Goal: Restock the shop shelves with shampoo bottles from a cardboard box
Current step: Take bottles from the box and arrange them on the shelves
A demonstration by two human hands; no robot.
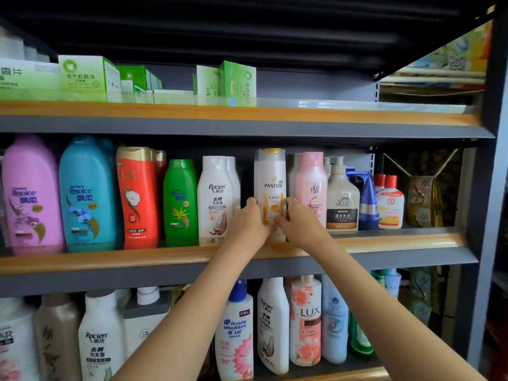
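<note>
Both hands, left [248, 218] and right [295, 220], grip Pantene bottle [270, 180] low on its sides; rigid, glossy, likely slippery.

bright even light, soft focus, wide-angle bending at edges, dark top.
</note>
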